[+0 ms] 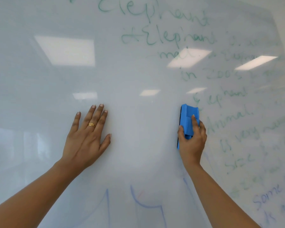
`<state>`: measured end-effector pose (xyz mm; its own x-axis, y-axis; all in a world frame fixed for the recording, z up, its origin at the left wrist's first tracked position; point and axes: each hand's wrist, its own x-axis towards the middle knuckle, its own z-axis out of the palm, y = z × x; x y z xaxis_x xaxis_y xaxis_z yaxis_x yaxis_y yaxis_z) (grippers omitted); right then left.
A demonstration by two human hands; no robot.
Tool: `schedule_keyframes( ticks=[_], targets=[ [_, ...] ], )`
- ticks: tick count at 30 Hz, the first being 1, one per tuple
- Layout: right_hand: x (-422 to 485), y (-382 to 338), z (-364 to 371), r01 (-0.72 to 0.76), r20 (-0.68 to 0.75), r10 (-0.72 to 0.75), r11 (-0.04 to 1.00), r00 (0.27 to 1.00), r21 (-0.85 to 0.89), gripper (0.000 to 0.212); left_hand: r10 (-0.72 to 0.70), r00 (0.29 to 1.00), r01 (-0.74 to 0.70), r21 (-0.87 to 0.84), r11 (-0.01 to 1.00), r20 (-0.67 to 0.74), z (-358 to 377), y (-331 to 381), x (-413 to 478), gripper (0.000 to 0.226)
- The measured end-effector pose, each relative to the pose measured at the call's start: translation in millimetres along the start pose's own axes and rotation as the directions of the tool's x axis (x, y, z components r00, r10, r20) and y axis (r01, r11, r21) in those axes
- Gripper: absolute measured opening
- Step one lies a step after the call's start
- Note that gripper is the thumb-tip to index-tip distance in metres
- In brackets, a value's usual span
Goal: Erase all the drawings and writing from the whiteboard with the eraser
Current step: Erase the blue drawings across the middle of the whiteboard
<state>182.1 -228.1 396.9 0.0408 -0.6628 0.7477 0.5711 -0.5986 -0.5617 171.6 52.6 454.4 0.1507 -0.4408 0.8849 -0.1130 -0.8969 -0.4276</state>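
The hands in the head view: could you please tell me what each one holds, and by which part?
The right hand holds the blue plastic eraser by its lower half. The left hand holds nothing, lying flat on the whiteboard.

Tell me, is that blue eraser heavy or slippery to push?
Probably light: the right hand holds the eraser against the whiteboard with just a few fingers. It looks like stiff plastic, keeping its shape. The glossy board likely lets it slide easily.
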Motion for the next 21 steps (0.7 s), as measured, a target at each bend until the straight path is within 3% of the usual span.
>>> schedule_keyframes(
  ticks=[6,12,15,21],
  targets=[
    [20,-6,4,0.121,0.115,-0.118,0.992,0.986,-0.021,0.055,0.036,0.999,-0.036,0.003,0.999,-0.026,9,41,29,0.065],
    [60,-22,3,0.306,0.364,-0.286,0.952,0.886,0.004,0.057,0.011,1.0,-0.011,-0.007,1.0,-0.02,21,74,39,0.067],
    [62,-10,-4,0.326,0.379,-0.309,0.945,0.872,0.02,0.056,0.006,1.0,-0.006,0.006,1.0,-0.026,22,73,37,0.067],
    [25,43,-36,0.229,0.29,-0.23,0.973,0.929,0.037,0.063,0.01,0.999,-0.009,0.029,1.0,-0.031,21,73,34,0.067]
  ],
)
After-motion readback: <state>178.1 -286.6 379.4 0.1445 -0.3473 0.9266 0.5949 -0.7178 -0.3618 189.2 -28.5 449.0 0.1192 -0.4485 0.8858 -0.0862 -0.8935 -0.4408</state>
